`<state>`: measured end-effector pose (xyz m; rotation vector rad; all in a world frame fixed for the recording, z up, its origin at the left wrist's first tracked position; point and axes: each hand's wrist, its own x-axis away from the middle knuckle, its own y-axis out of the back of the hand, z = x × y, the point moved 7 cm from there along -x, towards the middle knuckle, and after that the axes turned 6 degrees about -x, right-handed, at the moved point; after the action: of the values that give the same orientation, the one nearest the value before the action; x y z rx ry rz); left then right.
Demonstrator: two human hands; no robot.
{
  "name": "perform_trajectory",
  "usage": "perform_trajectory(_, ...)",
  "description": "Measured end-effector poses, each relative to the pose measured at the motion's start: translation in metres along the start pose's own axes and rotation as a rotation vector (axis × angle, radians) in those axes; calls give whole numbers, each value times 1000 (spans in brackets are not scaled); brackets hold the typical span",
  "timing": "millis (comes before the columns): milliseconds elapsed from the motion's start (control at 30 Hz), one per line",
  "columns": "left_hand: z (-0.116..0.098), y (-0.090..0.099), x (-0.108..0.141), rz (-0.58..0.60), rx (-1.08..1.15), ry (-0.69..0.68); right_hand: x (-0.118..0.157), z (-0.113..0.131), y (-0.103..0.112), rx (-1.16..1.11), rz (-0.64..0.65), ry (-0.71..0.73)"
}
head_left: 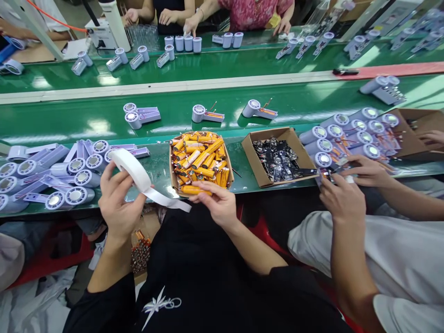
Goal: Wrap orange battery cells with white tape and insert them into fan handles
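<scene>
My left hand is closed around a roll of white tape, its loose end hanging to the right toward my other hand. In my right hand, thumb and fingers pinch an orange battery cell at the near edge of a cardboard box. Many more orange cells with dark ends and wires fill that box. The tape's free end stops just short of my right fingers, below the box. To the left of the tape lies a pile of lilac fan housings with round heads and long handles.
A box of dark circuit boards stands right of the cells. Beside it, a co-worker's hands work near more lilac housings. Several housings sit on the green conveyor; other people sit across it.
</scene>
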<state>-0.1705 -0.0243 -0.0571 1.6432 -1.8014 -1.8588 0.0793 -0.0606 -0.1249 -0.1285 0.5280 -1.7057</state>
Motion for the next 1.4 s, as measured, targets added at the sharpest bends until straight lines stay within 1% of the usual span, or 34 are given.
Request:
perform_trajectory(67,-11,7,0,-137,-49,-32,-7,13,14,49,-71,51)
perform_trajectory(100,-19,5,0,-146,-71,-71,-10,22,22,78,-116,109)
perform_trajectory(167,-39,-8,-2,-51,-107,-175,-13,39,33,134,-184,234)
perform_trajectory(233,-55,-19,-2,28,-141,-252,-15,48,38,184,-196,300)
perform_trajectory(333,-68,-28,-2,81,-170,-326,-15,46,37,279,-178,275)
perform_trajectory(400,-72,-30,-3,84,-176,-338,-11,44,33,325,-182,313)
perform_trajectory(500,-74,-33,-4,97,-181,-334,-5,39,24,362,-187,390)
perform_trajectory(567,-74,-34,-4,112,-181,-335,-2,32,18,366,-165,379)
perform_trajectory(633,-72,-34,-4,123,-185,-352,-1,25,14,324,-131,363)
perform_trajectory(700,-67,-32,-5,131,-201,-377,-1,22,13,252,-96,310)
perform_trajectory(800,-57,-26,-12,160,-226,-405,-12,25,15,168,-20,113)
perform_trajectory(867,-53,-21,-22,202,-237,-425,-26,33,15,154,91,-39)
perform_trajectory(933,-53,-16,-33,261,-242,-446,-41,44,13,186,231,-173)
perform_trajectory(1000,-56,-13,-43,312,-229,-464,-55,52,13,244,329,-259)
perform_trajectory(1033,-59,-12,-47,326,-217,-468,-61,55,14,266,341,-271)
perform_trajectory(1067,-60,-12,-48,328,-204,-463,-66,56,15,272,325,-260)
perform_trajectory(1133,-61,-17,-47,299,-187,-429,-71,52,15,225,228,-181)
perform_trajectory(1233,-61,-33,-35,176,-197,-347,-58,31,12,65,-36,-8)
perform_trajectory(1300,-64,-45,-23,88,-204,-292,-43,12,11,-15,-206,61)
perform_trajectory(1333,-69,-49,-16,50,-199,-262,-38,5,10,-26,-244,63)
perform_trajectory(1367,-74,-51,-8,23,-181,-235,-35,1,9,-17,-240,46)
perform_trajectory(1400,-82,-50,0,11,-145,-224,-36,1,10,10,-201,22)
